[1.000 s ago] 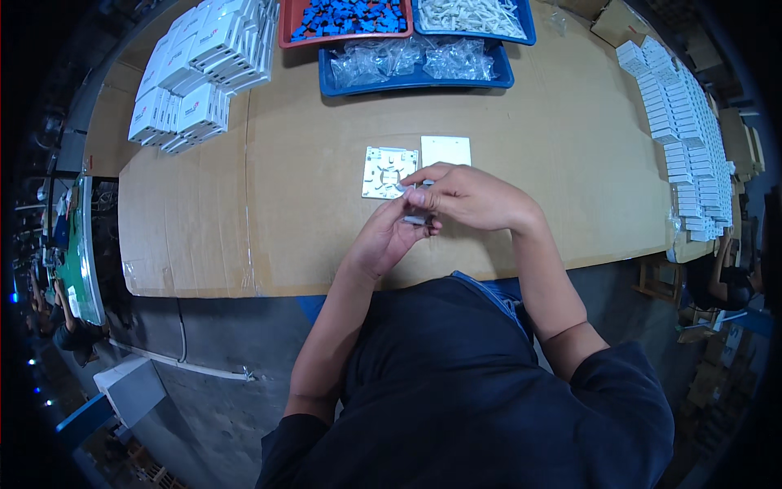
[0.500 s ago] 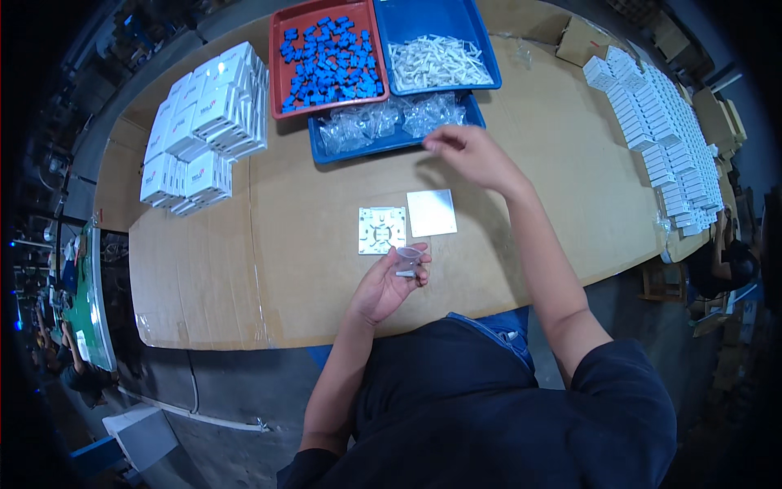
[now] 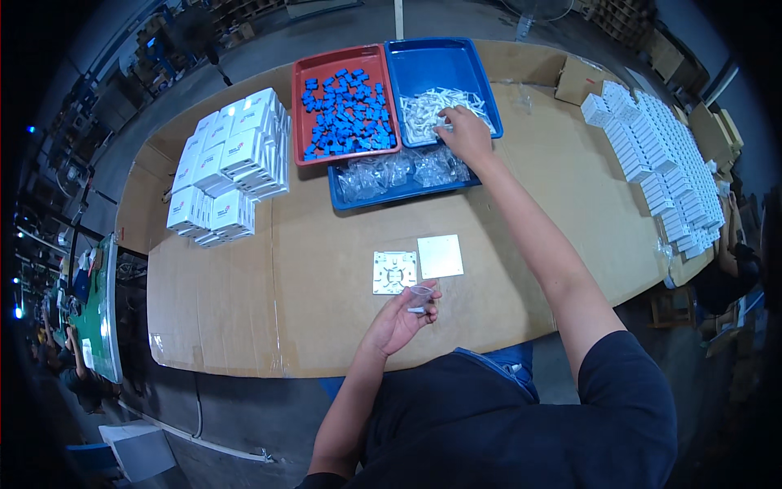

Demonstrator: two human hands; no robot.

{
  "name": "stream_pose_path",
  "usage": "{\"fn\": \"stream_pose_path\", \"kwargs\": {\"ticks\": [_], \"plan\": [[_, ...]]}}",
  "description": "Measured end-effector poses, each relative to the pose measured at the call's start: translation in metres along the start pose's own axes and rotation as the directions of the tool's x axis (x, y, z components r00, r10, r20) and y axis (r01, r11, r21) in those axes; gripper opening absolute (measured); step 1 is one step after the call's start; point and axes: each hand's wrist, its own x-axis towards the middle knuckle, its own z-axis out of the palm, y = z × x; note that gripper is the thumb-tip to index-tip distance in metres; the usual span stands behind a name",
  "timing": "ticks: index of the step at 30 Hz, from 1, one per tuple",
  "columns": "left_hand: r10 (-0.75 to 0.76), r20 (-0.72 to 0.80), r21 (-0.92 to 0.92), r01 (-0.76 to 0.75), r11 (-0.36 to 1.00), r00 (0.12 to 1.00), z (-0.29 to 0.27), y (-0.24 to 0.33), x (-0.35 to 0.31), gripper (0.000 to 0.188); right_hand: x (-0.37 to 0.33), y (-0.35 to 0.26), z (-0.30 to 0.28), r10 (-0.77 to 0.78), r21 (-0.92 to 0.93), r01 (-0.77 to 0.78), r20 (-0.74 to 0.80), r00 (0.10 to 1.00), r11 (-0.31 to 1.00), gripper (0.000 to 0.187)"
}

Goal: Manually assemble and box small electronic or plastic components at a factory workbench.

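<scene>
Low over the near part of the table, my left hand is closed round a small clear plastic bag, with a little white piece visible in it. My right hand reaches out to the blue tray, its fingers pinched together among the small white plastic parts. What those fingertips hold cannot be made out. Just beyond my left hand lies a white square base with moulded clips and a round centre. A flat white square cover sits to its right.
A red tray of blue parts stands left of the blue tray. In front of both is a lower blue tray with clear bags. White boxes are stacked at the left, and rows of small white boxes line the right.
My right hand has moved from above the clear bags to the white parts in the far blue tray. My left hand keeps the bag. The whole view has shifted, showing more beyond the table.
</scene>
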Motion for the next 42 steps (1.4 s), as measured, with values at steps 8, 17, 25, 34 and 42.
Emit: {"fn": "stream_pose_path", "kwargs": {"ticks": [8,17,25,34,42], "plan": [[-0.014,-0.016,-0.06,0.013,0.998,1.0,0.002,0.003,0.0,0.062,0.005,0.002,0.015,0.029,-0.049,-0.028,0.024,0.999,0.998,0.016],[-0.012,0.008,-0.081,0.013,0.997,1.0,-0.003,-0.001,0.002,0.059,0.005,-0.007,-0.004,0.251,0.513,-0.164,-0.104,0.962,0.843,0.022],[-0.01,-0.006,-0.103,0.01,0.995,1.0,-0.008,-0.002,0.001,0.056,-0.048,-0.05,-0.057,0.227,0.794,-0.412,0.344,0.911,0.447,0.017],[0.013,-0.026,-0.062,-0.015,0.998,1.0,0.006,0.005,0.006,0.058,-0.181,-0.084,-0.088,-0.008,0.51,-0.6,0.766,0.643,0.616,0.012],[-0.01,-0.05,-0.051,0.007,0.999,0.999,0.006,0.005,0.004,0.05,-0.169,-0.108,-0.104,-0.325,0.583,-0.308,0.734,0.596,0.752,0.014]]}}
